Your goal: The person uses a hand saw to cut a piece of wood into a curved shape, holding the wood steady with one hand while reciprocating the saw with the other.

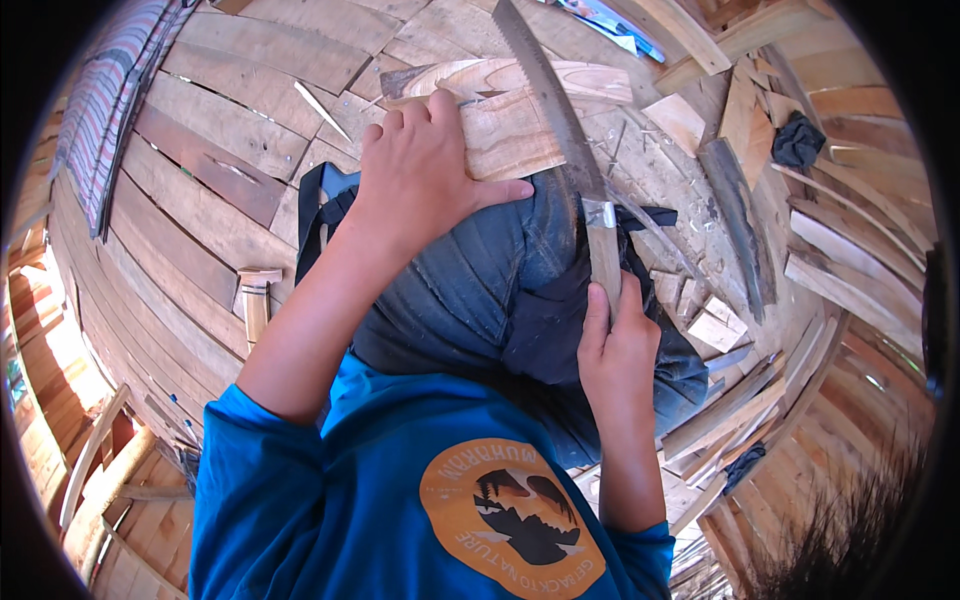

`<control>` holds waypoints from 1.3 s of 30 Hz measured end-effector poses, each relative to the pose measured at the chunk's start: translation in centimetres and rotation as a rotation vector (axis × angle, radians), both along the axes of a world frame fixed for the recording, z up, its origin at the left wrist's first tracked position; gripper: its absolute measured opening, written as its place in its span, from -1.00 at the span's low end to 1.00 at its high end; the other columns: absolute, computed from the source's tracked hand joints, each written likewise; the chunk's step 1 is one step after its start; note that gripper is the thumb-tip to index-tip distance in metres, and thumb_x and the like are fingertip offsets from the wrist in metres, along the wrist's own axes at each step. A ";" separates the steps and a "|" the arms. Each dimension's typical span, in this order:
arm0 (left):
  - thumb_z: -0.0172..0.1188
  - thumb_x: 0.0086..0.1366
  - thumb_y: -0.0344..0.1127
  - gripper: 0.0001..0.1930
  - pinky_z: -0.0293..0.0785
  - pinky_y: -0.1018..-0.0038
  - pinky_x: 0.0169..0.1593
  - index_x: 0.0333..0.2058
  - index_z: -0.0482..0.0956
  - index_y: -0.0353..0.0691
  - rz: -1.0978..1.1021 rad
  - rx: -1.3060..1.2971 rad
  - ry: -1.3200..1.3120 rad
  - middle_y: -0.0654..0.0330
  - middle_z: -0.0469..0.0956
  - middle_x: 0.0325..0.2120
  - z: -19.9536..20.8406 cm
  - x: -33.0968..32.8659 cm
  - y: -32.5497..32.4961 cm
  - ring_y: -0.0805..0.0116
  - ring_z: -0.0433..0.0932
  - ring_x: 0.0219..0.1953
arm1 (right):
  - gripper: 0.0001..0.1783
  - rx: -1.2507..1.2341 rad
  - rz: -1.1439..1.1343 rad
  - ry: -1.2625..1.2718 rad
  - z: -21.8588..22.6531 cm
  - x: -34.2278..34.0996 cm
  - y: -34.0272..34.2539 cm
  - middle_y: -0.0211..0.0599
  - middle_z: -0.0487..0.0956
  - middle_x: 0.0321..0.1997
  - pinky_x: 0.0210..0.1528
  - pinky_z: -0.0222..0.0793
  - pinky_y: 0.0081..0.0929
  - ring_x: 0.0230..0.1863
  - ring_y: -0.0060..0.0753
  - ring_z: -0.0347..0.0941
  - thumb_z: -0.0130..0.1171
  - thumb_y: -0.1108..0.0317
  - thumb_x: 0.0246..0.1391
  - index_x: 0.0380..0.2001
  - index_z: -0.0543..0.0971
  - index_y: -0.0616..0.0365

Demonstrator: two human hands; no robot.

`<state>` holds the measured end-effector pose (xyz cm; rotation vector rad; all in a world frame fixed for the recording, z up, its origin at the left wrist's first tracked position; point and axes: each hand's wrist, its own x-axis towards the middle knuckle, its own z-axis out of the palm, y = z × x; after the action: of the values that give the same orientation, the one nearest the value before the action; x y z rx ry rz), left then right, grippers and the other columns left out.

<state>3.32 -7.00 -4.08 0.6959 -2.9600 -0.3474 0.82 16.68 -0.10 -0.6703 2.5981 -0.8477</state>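
Observation:
A short flat wooden board (512,135) lies just beyond my bent knee in dark trousers. My left hand (418,165) presses on its left end, fingers curled over it and thumb stretched along the near edge. In my right hand (622,345) is the wooden handle of a hand saw (545,85), fingers wrapped round it. The long toothed blade points away from me and crosses the right end of the board. Whether the teeth sit in a cut I cannot tell. Under the board's far side lies a longer plank (595,82) with wavy grain.
Wood offcuts (718,325) and a bark-edged slab (735,215) lie on the right, with stacked strips (860,265) beyond. A striped cloth (110,120) is at the far left. A small wooden piece (257,305) rests on the plank floor (195,225) by my left arm.

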 end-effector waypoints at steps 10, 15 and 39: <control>0.24 -0.17 0.60 0.03 0.47 0.08 0.02 -0.17 0.39 -0.42 -0.032 -0.021 -0.045 -0.22 0.56 -0.24 0.2 -0.4 -0.2 -0.19 0.58 -0.08 | -0.78 -0.009 0.028 0.030 -0.8 0.0 0.4 0.20 0.57 -0.49 -0.46 0.45 -0.02 -0.42 0.25 0.57 0.01 0.35 0.33 -0.08 0.43 0.26; 0.24 -0.16 0.59 0.01 0.48 0.11 0.02 -0.18 0.39 -0.41 -0.017 0.024 -0.070 -0.23 0.57 -0.25 0.5 -0.5 -0.4 -0.20 0.61 -0.12 | -0.80 0.133 0.076 0.051 1.2 -0.1 -0.2 0.17 0.55 -0.57 -0.48 0.42 0.01 -0.46 0.25 0.56 0.00 0.33 0.33 -0.12 0.42 0.24; 0.06 0.18 0.45 -0.15 0.49 0.03 -0.09 -0.19 0.43 -0.48 0.018 0.085 -0.010 -0.30 0.57 -0.33 0.3 -1.1 -0.4 -0.22 0.58 -0.15 | -0.82 0.207 0.052 0.056 0.4 0.5 -3.1 0.19 0.51 -0.60 -0.54 0.37 0.05 -0.49 0.28 0.53 -0.01 0.34 0.34 -0.11 0.35 0.21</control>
<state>2.26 -7.36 -3.76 0.7352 -2.9610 -0.4726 1.32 13.53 0.25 -0.7064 2.6576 -0.5413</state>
